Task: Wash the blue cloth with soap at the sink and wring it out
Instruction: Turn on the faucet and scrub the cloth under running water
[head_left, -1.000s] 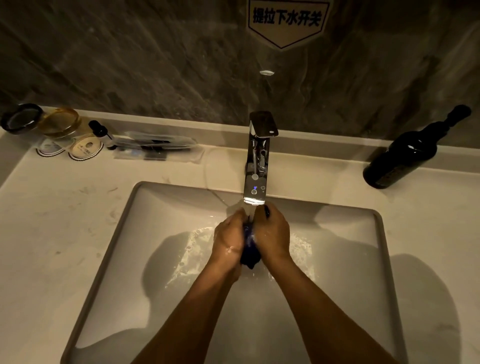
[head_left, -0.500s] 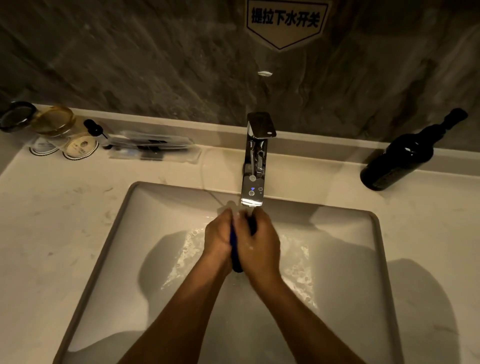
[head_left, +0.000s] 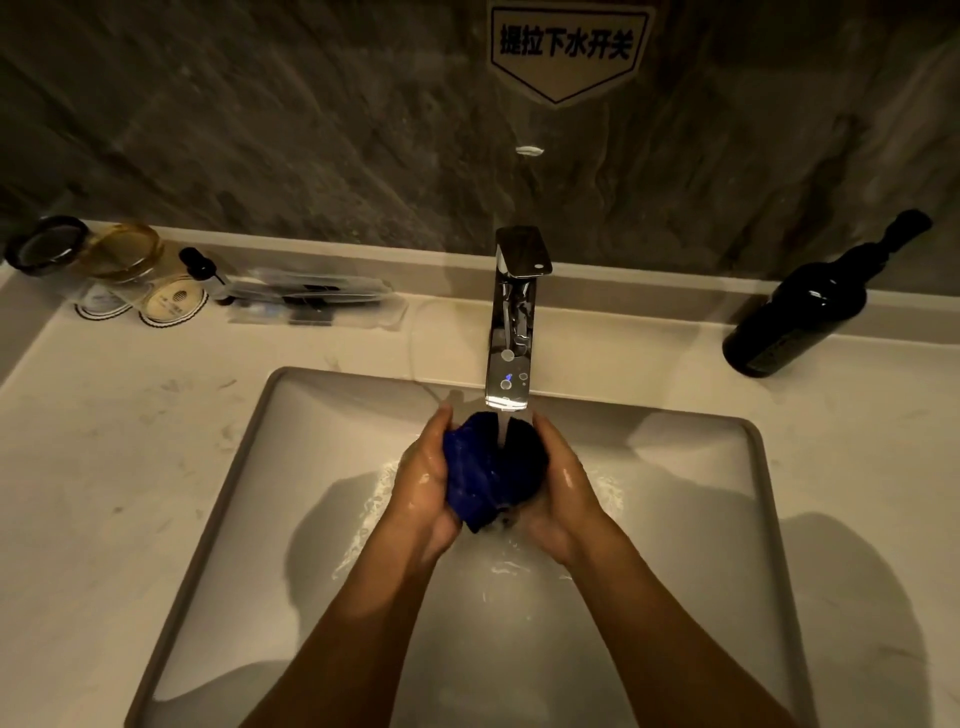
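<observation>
The blue cloth (head_left: 480, 470) is bunched into a wet ball under the running stream from the chrome tap (head_left: 511, 317). My left hand (head_left: 423, 486) cups its left side and my right hand (head_left: 558, 493) cups its right side. Both hands are wet and held over the white sink basin (head_left: 260, 499). The cloth's right half looks almost black in shadow. Water runs off it and spreads over the basin floor. No soap is visible.
A dark glass bottle (head_left: 810, 306) leans on the counter at the back right. At the back left are two jars (head_left: 111, 254), a small pump bottle (head_left: 200, 265) and wrapped toiletries (head_left: 311, 301). A stone wall with a sign (head_left: 566, 47) rises behind the tap.
My palms were pressed tight together with only a sliver of cloth showing. They have spread apart, and the bunched cloth is exposed between them under the stream.
</observation>
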